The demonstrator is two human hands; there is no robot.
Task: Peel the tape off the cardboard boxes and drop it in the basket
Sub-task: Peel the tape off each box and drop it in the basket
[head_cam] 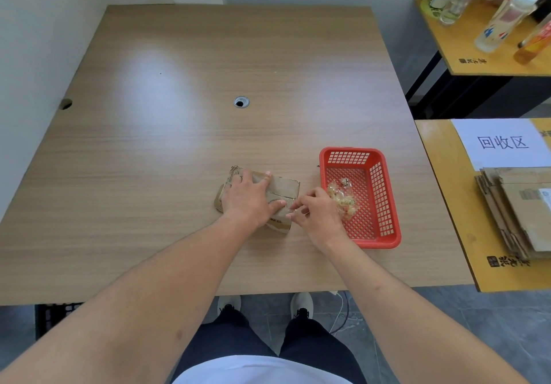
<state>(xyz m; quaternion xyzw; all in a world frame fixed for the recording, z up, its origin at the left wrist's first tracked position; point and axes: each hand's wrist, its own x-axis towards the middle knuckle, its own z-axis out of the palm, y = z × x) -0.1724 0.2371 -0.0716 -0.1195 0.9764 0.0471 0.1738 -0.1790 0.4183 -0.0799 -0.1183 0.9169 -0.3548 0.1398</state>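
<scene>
Cardboard box (283,188) lies flat near the desk's near edge under your spread left hand (249,197), while your right hand (316,212) pinches tape at its right end, red basket (387,234) just beside, rightward.

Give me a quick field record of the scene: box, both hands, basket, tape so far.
box: flattened cardboard box on the wooden table
left hand: pressed flat on the box, fingers spread
right hand: fingertips pinching at the box's right edge; tape there too small to tell
basket: red, right of the box
in basket: crumpled clear tape
</scene>
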